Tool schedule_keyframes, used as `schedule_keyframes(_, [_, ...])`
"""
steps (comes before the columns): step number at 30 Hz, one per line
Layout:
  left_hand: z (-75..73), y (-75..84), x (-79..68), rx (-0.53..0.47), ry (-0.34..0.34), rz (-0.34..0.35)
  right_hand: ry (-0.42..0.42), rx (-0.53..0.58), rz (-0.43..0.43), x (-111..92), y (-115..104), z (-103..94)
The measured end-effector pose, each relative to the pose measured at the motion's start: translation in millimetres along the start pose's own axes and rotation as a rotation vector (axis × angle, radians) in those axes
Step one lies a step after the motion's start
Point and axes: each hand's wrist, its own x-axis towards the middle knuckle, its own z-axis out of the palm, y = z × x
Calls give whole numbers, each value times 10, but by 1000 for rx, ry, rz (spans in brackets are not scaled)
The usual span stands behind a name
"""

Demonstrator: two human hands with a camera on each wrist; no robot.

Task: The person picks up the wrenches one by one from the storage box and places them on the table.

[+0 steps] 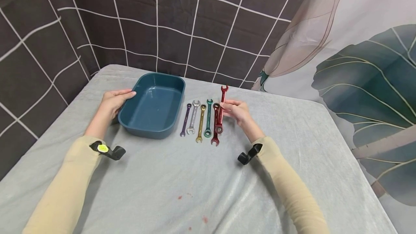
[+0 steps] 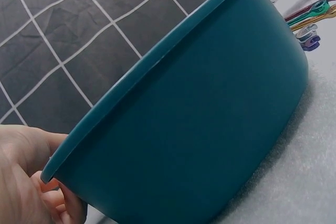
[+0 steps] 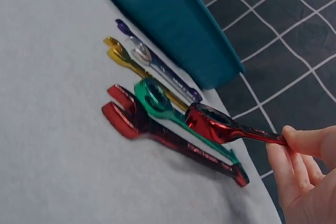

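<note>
My right hand (image 1: 238,111) pinches a bright red combination wrench (image 1: 223,96) near its middle. In the right wrist view its ring end hangs over the other wrenches, raised off the cloth. A darker red wrench (image 1: 215,127), a green wrench (image 1: 208,118), a gold wrench (image 1: 201,124), a silver wrench (image 1: 193,116) and a purple wrench (image 1: 186,119) lie roughly side by side. To their left stands a deep blue-teal plastic bin (image 1: 147,132), nothing visible inside. At its left side my left hand (image 1: 114,101) grips the rim, thumb on top and fingers curled below.
Pale grey plush cloth (image 1: 169,187) covers the table, with a few small reddish marks near the front. Dark curtain with white grid lines (image 1: 175,10) hangs behind and to the left. A leaf-patterned curtain (image 1: 367,82) hangs at the right.
</note>
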Motion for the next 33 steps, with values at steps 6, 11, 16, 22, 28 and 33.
schedule_keyframes(6, [5,8,2,21,7,-14,-13,-40,35,41,39,-65])
schedule_keyframes(11, [5,20,-8,28,10,-25,-5,-79,57,77,67,-90])
schedule_keyframes(16, [6,16,-4,38,11,-22,-5,-115,74,99,83,-113])
schedule_keyframes(22, [2,9,-8,32,6,-13,9,-180,90,122,98,-100])
schedule_keyframes(28, [3,13,-12,31,8,-18,47,-277,92,151,113,-70])
schedule_keyframes(33, [5,16,-11,29,8,-22,75,-326,76,166,138,-66])
